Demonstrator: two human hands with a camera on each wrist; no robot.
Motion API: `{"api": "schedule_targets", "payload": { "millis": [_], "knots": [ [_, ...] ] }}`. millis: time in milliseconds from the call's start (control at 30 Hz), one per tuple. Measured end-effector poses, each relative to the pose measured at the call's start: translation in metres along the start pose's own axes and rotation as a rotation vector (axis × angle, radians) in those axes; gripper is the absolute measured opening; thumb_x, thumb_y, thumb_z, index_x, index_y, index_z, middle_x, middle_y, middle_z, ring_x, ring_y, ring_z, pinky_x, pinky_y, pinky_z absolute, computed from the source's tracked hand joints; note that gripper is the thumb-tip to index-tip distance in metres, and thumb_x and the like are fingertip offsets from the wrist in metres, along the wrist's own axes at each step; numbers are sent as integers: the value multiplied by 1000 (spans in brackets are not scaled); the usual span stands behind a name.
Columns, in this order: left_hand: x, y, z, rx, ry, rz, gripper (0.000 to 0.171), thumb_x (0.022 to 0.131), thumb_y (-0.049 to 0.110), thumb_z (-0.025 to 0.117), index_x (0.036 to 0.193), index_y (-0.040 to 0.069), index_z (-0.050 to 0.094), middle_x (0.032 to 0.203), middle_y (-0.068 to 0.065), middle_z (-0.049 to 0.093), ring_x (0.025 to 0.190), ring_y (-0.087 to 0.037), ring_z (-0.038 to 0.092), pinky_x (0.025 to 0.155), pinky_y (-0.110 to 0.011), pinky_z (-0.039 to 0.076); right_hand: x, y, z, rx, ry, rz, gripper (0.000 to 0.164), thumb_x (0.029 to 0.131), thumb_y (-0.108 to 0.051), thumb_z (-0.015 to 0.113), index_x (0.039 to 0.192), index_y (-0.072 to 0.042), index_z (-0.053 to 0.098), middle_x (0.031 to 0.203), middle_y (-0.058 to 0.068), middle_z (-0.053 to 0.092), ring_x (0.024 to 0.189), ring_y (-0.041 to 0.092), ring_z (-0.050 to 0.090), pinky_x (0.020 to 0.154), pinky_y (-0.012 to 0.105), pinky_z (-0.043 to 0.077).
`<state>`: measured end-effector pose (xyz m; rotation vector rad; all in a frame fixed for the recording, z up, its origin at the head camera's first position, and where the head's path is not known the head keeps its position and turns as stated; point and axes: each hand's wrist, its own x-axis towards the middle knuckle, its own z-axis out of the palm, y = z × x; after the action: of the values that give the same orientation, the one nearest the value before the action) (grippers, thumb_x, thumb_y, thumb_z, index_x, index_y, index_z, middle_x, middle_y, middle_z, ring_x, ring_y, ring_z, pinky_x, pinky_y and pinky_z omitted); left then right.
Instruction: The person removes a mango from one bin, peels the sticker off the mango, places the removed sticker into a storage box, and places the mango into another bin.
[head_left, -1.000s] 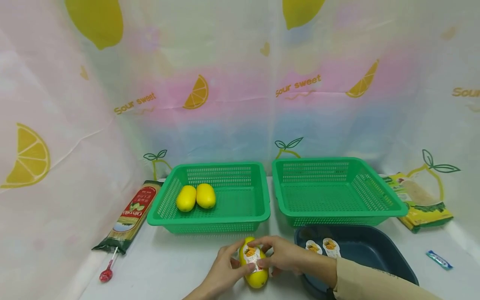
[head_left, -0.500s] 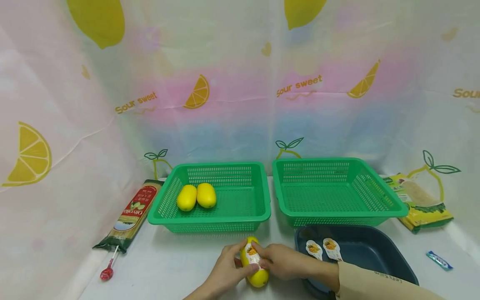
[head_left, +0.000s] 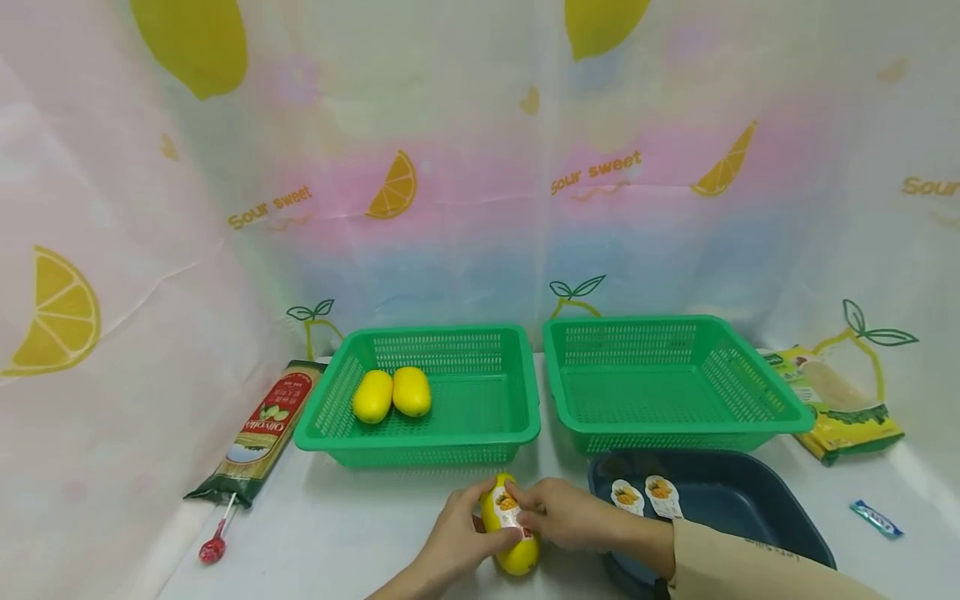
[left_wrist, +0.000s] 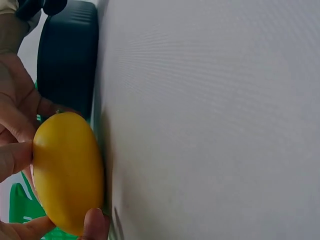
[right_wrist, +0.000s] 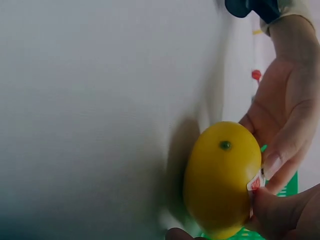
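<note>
A yellow oval fruit (head_left: 519, 558) with a green stem nub lies on the white table between my hands in the head view. On its upper side is a white label (head_left: 510, 508) printed with orange fruit. My left hand (head_left: 459, 533) holds the fruit from the left, thumb and fingers on either side. From the right, my right hand (head_left: 573, 517) grips it, its thumb pressing on the label. The left wrist view shows the fruit (left_wrist: 67, 170) between fingertips. In the right wrist view the fruit (right_wrist: 217, 180) shows its stem end, with the label's edge under the thumb.
Two similar yellow fruits (head_left: 392, 394) sit in the left green basket (head_left: 416, 439); another green basket (head_left: 682, 429) stands right. A dark blue tray (head_left: 757, 483) holds labels (head_left: 663, 496). Around lie a pasta packet (head_left: 262, 433), lollipop (head_left: 213, 548), yellow bag (head_left: 847, 408) and small blue-green packet (head_left: 877, 518).
The right hand's fingers have shifted from spread over the label to lying along the fruit's right side, thumb on the label. The left hand keeps its hold.
</note>
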<state>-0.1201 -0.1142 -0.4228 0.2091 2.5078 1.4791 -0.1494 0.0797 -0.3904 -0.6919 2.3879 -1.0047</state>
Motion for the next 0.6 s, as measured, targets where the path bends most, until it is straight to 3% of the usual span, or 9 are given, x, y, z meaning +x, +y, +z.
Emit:
{"api": "schedule_targets", "payload": {
  "millis": [67,133,300,367,600],
  "knots": [
    [0,1,-2,-3,-13,5,79,79,29,78,145,0,44,126,-23,50,90,-20,51,64,-25,45,1,-2,0,-9,12,-9,39,95,-12,63,132,0,59,113,21,70,67,11,46,59,22,37],
    [1,1,-2,-5,-29,4,80,79,27,79,145,0,43,127,-23,49,89,-20,52,64,-25,46,1,-3,-1,-11,26,-20,37,93,-10,64,129,1,62,111,22,70,61,10,39,55,21,34],
    [2,2,-1,1,-33,9,79,76,23,79,144,0,44,128,-24,48,90,-21,52,65,-25,47,1,-4,-2,4,52,-3,39,90,-8,68,128,1,62,126,23,65,60,12,35,53,22,31],
    [2,2,0,6,-23,14,79,76,22,78,143,-1,45,129,-24,47,91,-21,51,67,-25,48,2,-4,-2,4,70,13,40,88,-8,70,126,2,63,122,23,67,62,13,38,53,22,33],
    [2,3,5,-13,-5,6,77,74,20,79,141,1,45,131,-24,43,93,-22,51,74,-29,51,6,-5,-5,22,139,-4,31,84,-9,75,113,4,71,106,17,73,85,23,66,63,32,54]
  ]
}}
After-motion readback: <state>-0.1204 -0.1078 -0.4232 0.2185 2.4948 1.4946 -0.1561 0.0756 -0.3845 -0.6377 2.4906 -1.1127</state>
